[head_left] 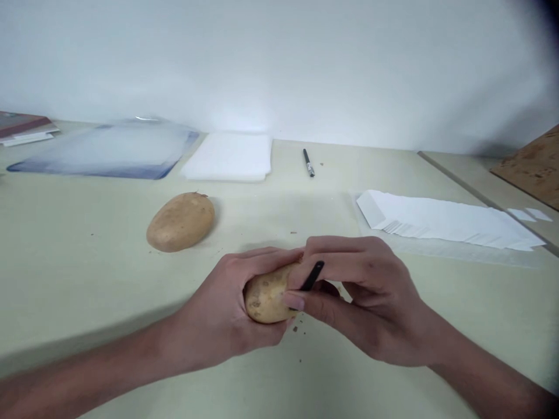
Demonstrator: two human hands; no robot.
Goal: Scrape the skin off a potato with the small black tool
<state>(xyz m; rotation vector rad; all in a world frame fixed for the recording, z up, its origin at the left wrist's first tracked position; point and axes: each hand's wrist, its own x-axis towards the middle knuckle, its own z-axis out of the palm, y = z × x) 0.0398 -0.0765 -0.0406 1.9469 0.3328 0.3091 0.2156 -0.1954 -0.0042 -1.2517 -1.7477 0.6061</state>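
A small yellow-brown potato (268, 295) with dark spots sits in my left hand (240, 299), whose fingers wrap round its far side and thumb lies along the near side. My right hand (371, 297) pinches a slim black tool (313, 276) between thumb and fingers. The tool's upper end is rounded with a small hole; its lower end is hidden by my thumb against the potato, so its kind is unclear. Brown crumbs (295, 329) lie on the table just below the potato. To the left rests a larger potato (181, 222).
A black pen-like tool (308, 163) lies farther back, right of a stack of white sheets (229, 156). A blue-edged clear folder (109, 151) is at back left. Fanned white paper slips (445, 218) lie right, near a brown board (533, 166). A white wall (279, 64) closes the back.
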